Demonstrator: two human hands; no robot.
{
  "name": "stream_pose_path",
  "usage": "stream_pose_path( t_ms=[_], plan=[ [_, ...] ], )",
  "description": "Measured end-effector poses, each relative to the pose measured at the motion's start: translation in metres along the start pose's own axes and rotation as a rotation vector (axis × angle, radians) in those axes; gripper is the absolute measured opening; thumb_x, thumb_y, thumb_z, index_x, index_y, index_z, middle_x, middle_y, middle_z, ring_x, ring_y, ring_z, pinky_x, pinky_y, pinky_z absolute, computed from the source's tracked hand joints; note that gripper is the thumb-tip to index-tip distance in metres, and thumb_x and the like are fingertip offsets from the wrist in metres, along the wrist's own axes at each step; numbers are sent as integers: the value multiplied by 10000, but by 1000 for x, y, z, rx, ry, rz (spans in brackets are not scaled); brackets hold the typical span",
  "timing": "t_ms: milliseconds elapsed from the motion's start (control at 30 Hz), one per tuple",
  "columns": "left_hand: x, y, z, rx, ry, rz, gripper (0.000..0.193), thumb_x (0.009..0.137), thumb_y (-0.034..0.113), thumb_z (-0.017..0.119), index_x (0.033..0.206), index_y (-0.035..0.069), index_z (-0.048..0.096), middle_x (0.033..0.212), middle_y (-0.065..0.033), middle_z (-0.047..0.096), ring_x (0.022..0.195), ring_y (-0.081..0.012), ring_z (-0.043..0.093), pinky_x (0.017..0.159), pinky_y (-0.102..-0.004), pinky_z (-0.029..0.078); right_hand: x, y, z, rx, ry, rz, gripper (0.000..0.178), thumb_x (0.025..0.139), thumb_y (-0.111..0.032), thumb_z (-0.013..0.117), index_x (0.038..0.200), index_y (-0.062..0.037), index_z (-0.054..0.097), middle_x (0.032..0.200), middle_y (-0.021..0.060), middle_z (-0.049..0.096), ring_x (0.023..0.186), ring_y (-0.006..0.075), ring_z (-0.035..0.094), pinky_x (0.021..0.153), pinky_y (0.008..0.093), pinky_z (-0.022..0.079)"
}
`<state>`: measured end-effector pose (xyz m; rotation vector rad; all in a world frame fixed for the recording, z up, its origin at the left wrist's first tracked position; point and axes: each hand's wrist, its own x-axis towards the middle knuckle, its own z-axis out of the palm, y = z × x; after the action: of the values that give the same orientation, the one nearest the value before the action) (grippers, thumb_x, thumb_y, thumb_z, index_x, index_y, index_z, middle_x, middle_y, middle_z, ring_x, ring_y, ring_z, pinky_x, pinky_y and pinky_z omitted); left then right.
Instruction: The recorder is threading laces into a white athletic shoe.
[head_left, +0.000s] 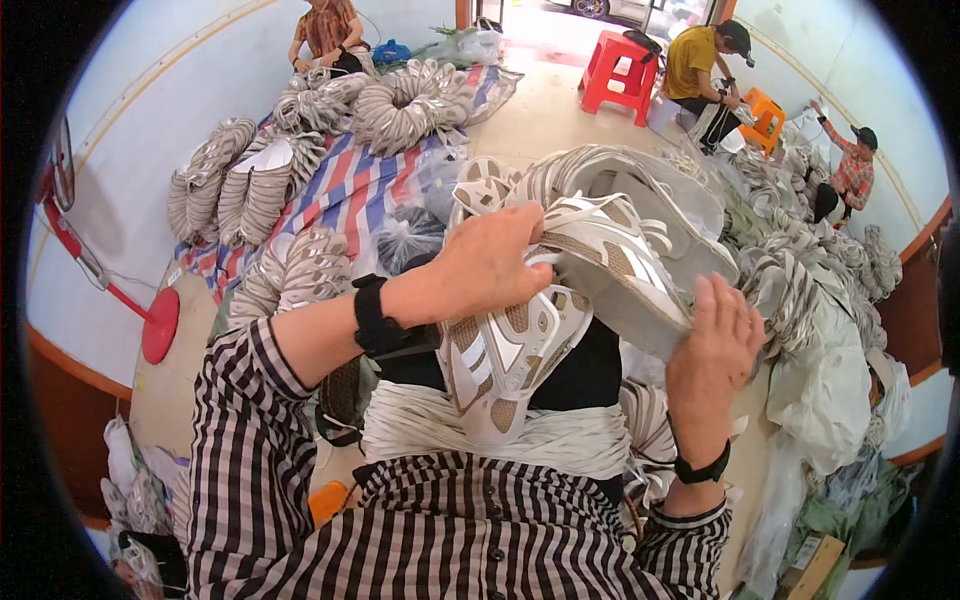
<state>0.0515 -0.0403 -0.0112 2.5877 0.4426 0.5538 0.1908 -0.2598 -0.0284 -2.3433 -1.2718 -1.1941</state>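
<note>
A white and tan shoe upper (610,250) with loose white laces (655,230) tilts in front of me, toe pointing down to the right. My left hand (490,260) is closed, thumb and fingers pinching at its near left edge; the exact grip is partly hidden. My right hand (712,340), slightly blurred, has its fingers stretched out beside the toe, holding nothing. Below my left hand, another white and tan upper (500,355) hangs toward my lap. Behind them curves a stacked bundle of uppers (600,165). Across my lap lies a thick bunch of white laces (490,422).
Coiled bundles of uppers (410,105) lie on a striped sheet (350,180) at the far left. More bundles and white bags (820,400) crowd my right. A red stool (620,78), an orange stool (763,120), a red-based stand (160,325) and several seated people are around.
</note>
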Motion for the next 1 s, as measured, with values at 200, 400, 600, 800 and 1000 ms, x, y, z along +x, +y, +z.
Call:
stream_pose_path(
  t_ms=[200,400,600,800,1000],
  plan=[
    [12,-15,9,-97,-1,-40,302,689,153,626,902,4,471,866,-210,559,827,-351,565,709,-404,435,26,-41,10,152,-150,-144,388,798,-45,534,1185,-28,519,1031,99,587,933,256,582,808,402,457],
    [-16,-17,-14,-329,-179,-43,422,691,24,574,1097,22,458,1037,-201,591,1032,-322,577,897,-377,448,56,21,20,323,-134,-125,341,822,-35,511,1152,-79,583,870,164,646,742,341,631,646,418,493],
    [-49,-37,-19,-543,-25,-85,452,701,1,610,1134,44,488,1036,-162,605,1035,-288,591,856,-375,460,39,82,57,576,-198,84,238,873,-74,505,1076,-103,625,845,213,643,750,400,615,654,419,474],
    [3,-65,-7,-304,-221,-114,438,718,27,604,1149,23,529,1047,-147,621,1004,-251,599,841,-340,465,66,86,115,418,-253,94,143,904,-168,525,1013,-81,558,752,225,617,734,432,599,628,494,460],
    [12,-86,-11,-282,-398,-116,431,744,66,573,1173,30,556,1037,-113,638,937,-191,589,840,-321,460,27,84,98,372,-273,-8,120,890,-131,544,982,-58,524,703,229,597,674,435,586,585,508,443]
  ],
)
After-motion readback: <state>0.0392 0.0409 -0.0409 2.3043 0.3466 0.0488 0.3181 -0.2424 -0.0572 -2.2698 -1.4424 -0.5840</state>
